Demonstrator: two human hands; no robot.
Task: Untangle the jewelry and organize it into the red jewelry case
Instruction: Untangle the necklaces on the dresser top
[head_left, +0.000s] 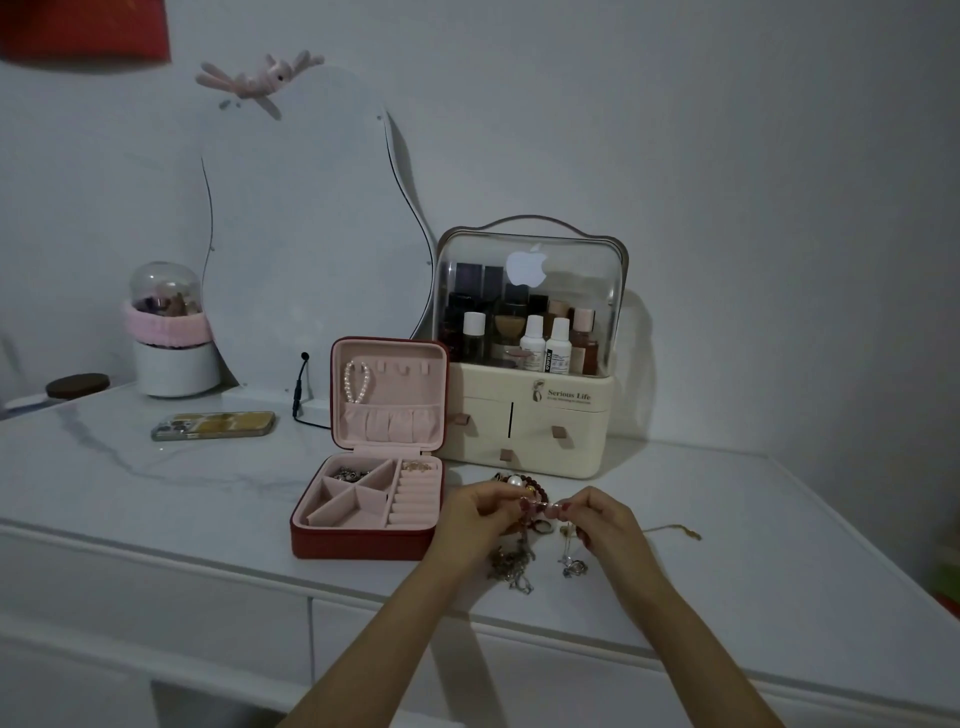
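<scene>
White marble-look dresser top (156, 467) spans the scene. A curvy mirror (301, 234) leans on the far wall. Right of it sits a cream cosmetics organizer (530, 415) with a clear lid, bottles inside. Just left of the organizer, your red jewelry case (363, 540) stands open: a pearl bracelet (357, 382) hangs in the upright lid, a silvery chain (349, 474) lies in the far-left compartment, and gold pieces (418, 466) lie at the top of the ring rolls. A phone (213, 426) lies flat, far left of the case.

Your left hand (475, 514) and right hand (597, 519) meet just right of the case, fingers curled, both pinching a thin piece from the tangled jewelry (514, 561). The tangle trails from your fingertips onto the top; dark red beads (535, 491) and a large pearl (515, 481) sit at its far side. A gold chain (672, 530) lies apart, right of your right hand.
</scene>
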